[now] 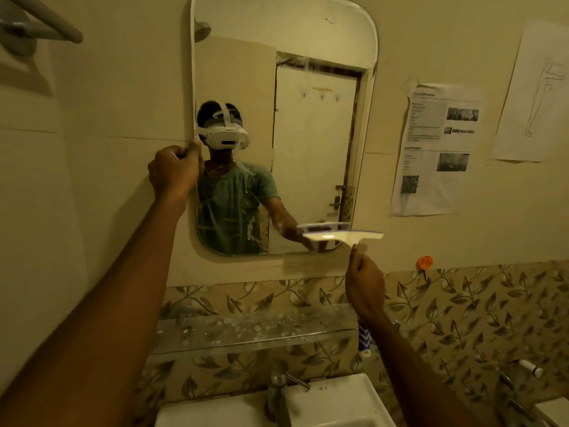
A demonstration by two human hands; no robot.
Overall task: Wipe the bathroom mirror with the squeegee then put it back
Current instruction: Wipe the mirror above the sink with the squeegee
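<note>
The bathroom mirror [311,124] hangs on the wall with rounded corners and soapy streaks running down its glass. My left hand [174,172] grips the mirror's left edge at mid height. My right hand [365,282] holds the white squeegee [343,236] by its handle. The squeegee's blade lies flat and horizontal against the mirror's lower right corner. Its reflection shows just above it in the glass.
A glass shelf [252,331] with white spots runs below the mirror. Under it are a chrome tap [278,392] and a white sink [335,405]. An orange hook [425,262] sits on the wall at right, below taped papers [437,149]. A blue-white object [365,339] hangs beside my right wrist.
</note>
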